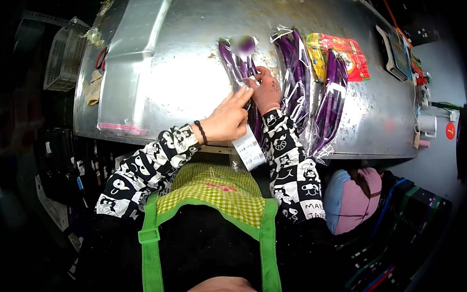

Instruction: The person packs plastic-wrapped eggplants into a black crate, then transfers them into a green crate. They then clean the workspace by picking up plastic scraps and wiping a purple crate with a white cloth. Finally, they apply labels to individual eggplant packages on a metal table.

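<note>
Several long purple eggplants in a clear plastic bag point(229, 59) lie on the metal table before me. Over this bag, my left hand point(230, 117) reaches in from the left, its extended fingers touching the bag beside my other hand. A strip of printed white labels point(250, 150) hangs below my left palm, over the table's front edge. My right hand point(267, 89) has its thumb and fingertips together at a white label on the bag; whether they grip it is unclear. Two more bags of eggplants, a middle one point(295, 75) and a right one point(331, 103), lie to the right.
A stack of clear plastic bags point(128, 65) lies on the table's left side, near red-handled scissors point(100, 59) and a glove point(93, 88). A red and yellow package point(356, 59) is behind the right eggplants. A book-like object point(393, 55) lies at the right edge.
</note>
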The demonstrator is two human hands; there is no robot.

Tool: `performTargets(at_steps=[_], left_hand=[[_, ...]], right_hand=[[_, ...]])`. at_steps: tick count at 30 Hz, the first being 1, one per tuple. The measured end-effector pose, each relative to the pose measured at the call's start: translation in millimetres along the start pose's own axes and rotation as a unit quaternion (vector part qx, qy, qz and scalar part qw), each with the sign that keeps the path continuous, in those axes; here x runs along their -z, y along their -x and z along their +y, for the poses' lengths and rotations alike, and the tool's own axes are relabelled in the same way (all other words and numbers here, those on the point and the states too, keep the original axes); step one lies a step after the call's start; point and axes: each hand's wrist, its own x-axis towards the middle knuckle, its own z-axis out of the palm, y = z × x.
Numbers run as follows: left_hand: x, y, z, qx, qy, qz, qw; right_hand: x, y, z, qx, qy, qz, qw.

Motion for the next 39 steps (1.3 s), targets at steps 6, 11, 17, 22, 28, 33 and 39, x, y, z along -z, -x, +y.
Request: performTargets(at_steps=[6, 11, 17, 22, 28, 33, 39], left_hand=[[-9.4, -9.2, -15.6, 0.045, -0.059, -0.06, 0.995], [6.7, 7.2, -27.8, 0.024, -0.131, -0.122, 0.984], [128.9, 22.5, 19.8, 0.039, 0.394, -0.131, 0.909], [132.1, -0.4, 47.5, 0.041, 0.552, -0.114, 0.825], [81.6, -31.0, 40.2, 0.1, 0.632, -0.11, 0.761], [69.8, -44.2, 44.2, 0.112, 0.658, -0.193, 0.719], [48.1, -49.7, 43.4, 0.064, 0.516, -0.016, 0.854]], right_hand=[[-21.6, 12.2, 19.1, -0.083, -0.033, 0.096, 0.991], [-31.2, 7.9, 0.4, -0.112, -0.038, 0.044, 0.992], [-45.7, 29.9, -28.3, -0.042, -0.26, 0.022, 0.965], [76.6, 43.6, 28.5, -0.138, 0.185, 0.075, 0.97], [77.8, 88.5, 45.3, -0.13, 0.194, -0.101, 0.967], [151.0, 120.3, 22.4, -0.108, -0.377, -0.021, 0.92], [169.5, 139.7, -43.3, -0.087, -0.501, -0.044, 0.86]])
